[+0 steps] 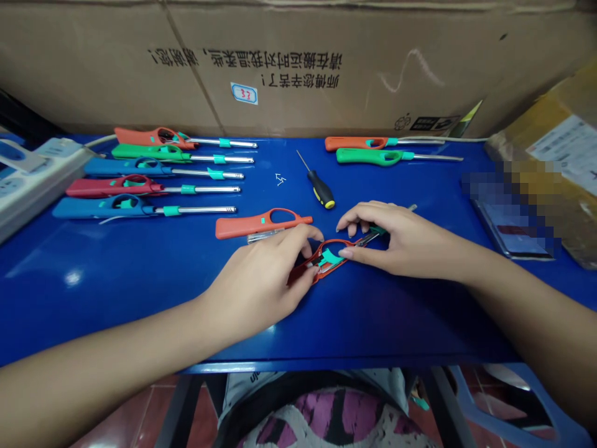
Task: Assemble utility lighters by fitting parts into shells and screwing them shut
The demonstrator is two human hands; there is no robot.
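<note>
An opened orange gas lighter point(332, 269) lies on the blue table in front of me, its inner parts exposed. A teal trigger point(331, 256) sits inside the shell. My left hand point(270, 270) is closed on the handle end, thumb and fingers pinching at the inner parts; the palm hides most of that end. My right hand point(396, 239) is curled around the front end, its thumb tip by the trigger and the metal tube point(372, 236) under its fingers. Just behind my left hand is a separate orange shell half point(242, 226), with a clear part point(263, 236) beside it.
A black-and-yellow screwdriver point(321, 190) and several small screws point(280, 180) lie behind the hands. Several lighters point(112, 187) are lined up at left; an orange lighter point(354, 144) and a green one point(368, 157) lie at back right. A power strip point(41, 180), phone point(513, 224) and cardboard box point(280, 37) surround them.
</note>
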